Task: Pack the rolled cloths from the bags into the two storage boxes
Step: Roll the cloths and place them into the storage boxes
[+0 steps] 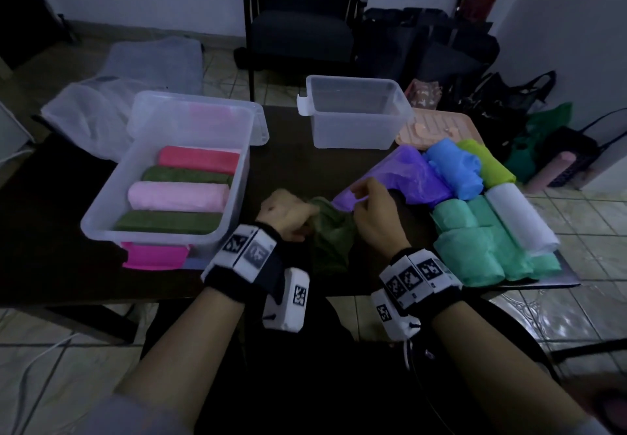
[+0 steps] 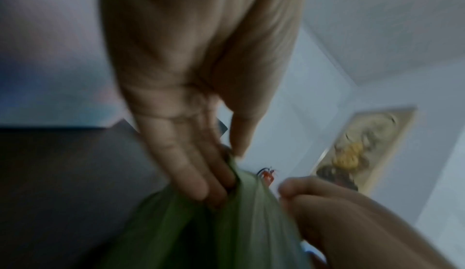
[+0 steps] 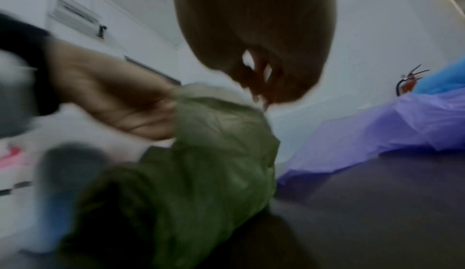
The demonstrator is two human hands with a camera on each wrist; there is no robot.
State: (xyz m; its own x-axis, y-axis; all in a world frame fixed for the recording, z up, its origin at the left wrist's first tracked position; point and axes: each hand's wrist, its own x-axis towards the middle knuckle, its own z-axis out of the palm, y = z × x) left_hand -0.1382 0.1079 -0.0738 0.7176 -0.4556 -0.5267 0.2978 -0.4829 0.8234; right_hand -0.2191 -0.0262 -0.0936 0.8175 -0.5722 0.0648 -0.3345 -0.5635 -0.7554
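Note:
A dark green bag (image 1: 330, 234) lies on the dark table (image 1: 288, 149) in front of me. My left hand (image 1: 303, 221) grips its left side near the mouth, fingers curled into the plastic (image 2: 226, 223). At the mouth's right edge (image 3: 214, 154), my right hand (image 1: 359, 204) pinches the bag, right beside a purple bag (image 1: 410, 176). The left storage box (image 1: 101, 217) holds red, green, pink and green rolled cloths. The right storage box (image 1: 356, 112) is empty. Blue (image 1: 454, 166), lime (image 1: 485, 163), white (image 1: 519, 221) and teal bags (image 1: 475, 251) lie at the right.
A peach lid (image 1: 437, 129) lies behind the bags, and a pink lid (image 1: 152, 256) sits under the left box. A clear plastic cover (image 1: 84, 119) rests at the far left. A dark chair (image 1: 298, 27) and dark floor bags (image 1: 424, 47) stand beyond the table.

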